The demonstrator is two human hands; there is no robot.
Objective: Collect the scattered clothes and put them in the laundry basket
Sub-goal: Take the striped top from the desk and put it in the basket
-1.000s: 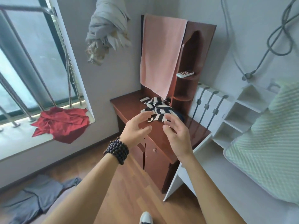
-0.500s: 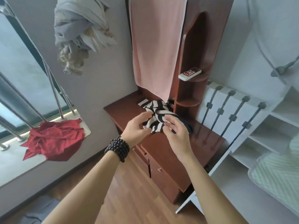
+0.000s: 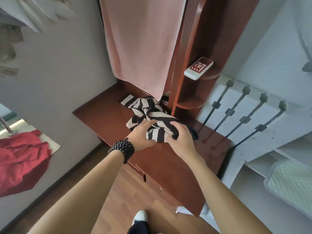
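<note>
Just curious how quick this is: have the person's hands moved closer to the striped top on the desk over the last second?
Yes. Both hands, left hand and right hand, moved forward over the wooden desk onto the striped top.

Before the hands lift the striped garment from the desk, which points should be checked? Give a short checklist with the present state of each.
1. Left hand grips striped garment: cannot tell; fingers rest on the cloth.
2. Right hand grips garment: ok, fingers curled into its near edge.
3. Garment free of the pink towel: cannot tell; the towel's hem hangs at its far end.
4. Remote clear of the lift: ok, on a higher shelf.
5. Laundry basket in view: not ok.
</note>
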